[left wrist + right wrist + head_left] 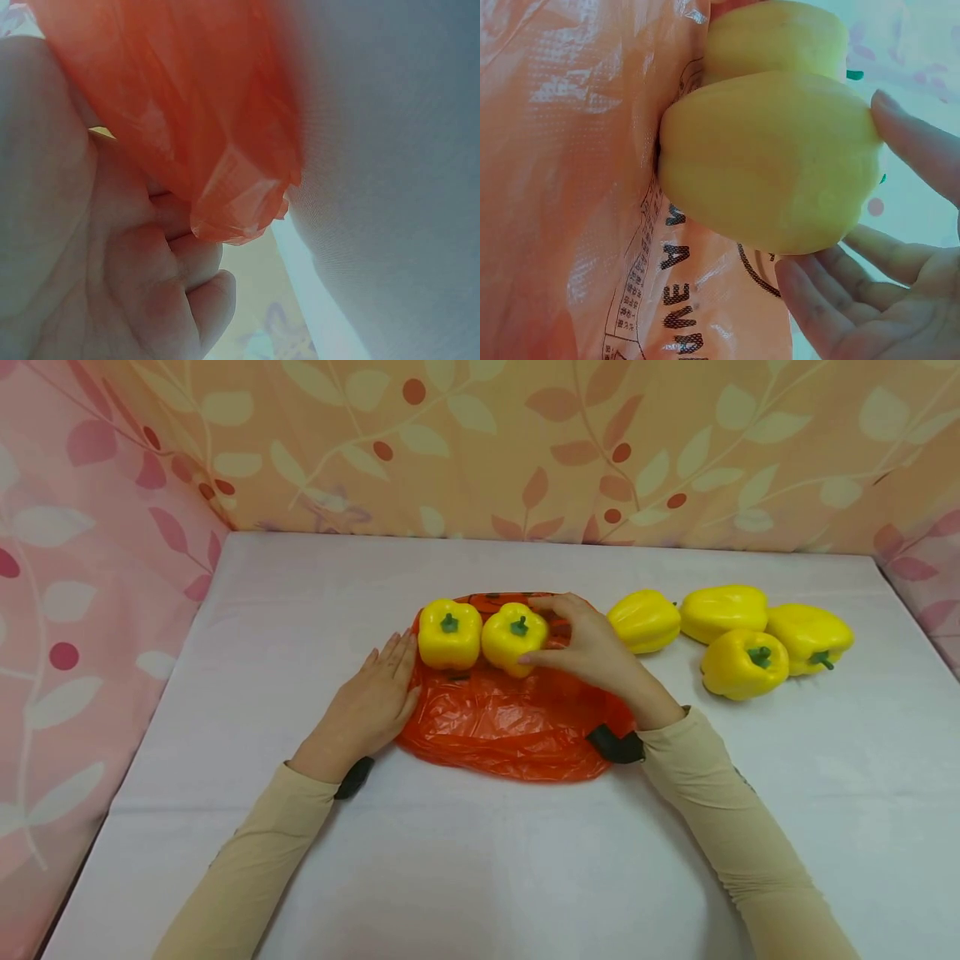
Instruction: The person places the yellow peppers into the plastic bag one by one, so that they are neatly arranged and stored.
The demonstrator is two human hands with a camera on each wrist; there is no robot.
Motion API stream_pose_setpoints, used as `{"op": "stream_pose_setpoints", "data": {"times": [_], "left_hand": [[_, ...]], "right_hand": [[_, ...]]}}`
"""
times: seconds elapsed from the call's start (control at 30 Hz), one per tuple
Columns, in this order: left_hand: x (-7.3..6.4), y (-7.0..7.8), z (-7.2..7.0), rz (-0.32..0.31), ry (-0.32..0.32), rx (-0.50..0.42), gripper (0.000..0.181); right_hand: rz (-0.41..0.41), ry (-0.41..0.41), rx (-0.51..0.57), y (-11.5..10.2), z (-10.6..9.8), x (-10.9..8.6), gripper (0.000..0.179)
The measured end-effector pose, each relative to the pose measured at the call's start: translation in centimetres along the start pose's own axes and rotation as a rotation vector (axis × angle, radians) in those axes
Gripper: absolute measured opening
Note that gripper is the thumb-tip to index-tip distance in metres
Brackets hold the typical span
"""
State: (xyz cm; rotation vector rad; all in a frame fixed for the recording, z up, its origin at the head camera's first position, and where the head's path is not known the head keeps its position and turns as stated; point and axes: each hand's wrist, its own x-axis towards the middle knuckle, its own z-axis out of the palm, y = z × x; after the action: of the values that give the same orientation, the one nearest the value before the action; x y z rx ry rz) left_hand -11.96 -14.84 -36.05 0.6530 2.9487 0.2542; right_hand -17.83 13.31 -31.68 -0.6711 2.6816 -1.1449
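Note:
Two yellow bell peppers stand upright side by side on an orange plastic bag (495,718), green stems upward. Around the right-hand bell pepper (510,643), my right hand (588,643) has its thumb on the near side and its fingers on the far side. The right wrist view shows this bell pepper (769,161) between thumb and fingertips, its base against the printed bag (562,187). My left hand (371,702) lies along the bag's left edge, fingers extended beside the left bell pepper (450,639). Bag plastic (195,112) bulges over those fingers in the left wrist view.
To the right, several more yellow bell peppers lie grouped on the white tabletop (480,860), the closest one (647,621) just beyond my right hand. Leaf-patterned cloth (480,452) rises behind the table and along both sides.

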Motion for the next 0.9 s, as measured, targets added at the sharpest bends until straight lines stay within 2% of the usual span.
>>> {"op": "stream_pose_setpoints", "data": {"times": [0.27, 0.5, 0.9], "left_hand": [[-0.02, 0.01, 0.0, 0.0, 0.004, 0.002, 0.064], [0.0, 0.03, -0.08, 0.002, 0.0, 0.003, 0.064], [-0.03, 0.1, -0.2, 0.001, -0.003, 0.0, 0.064]], "right_hand": [[-0.045, -0.017, -0.006, 0.07, -0.2, -0.06, 0.062], [-0.062, -0.052, -0.012, 0.14, -0.11, -0.08, 0.069], [-0.061, -0.013, 0.011, 0.29, 0.0, 0.15, 0.07]]}}
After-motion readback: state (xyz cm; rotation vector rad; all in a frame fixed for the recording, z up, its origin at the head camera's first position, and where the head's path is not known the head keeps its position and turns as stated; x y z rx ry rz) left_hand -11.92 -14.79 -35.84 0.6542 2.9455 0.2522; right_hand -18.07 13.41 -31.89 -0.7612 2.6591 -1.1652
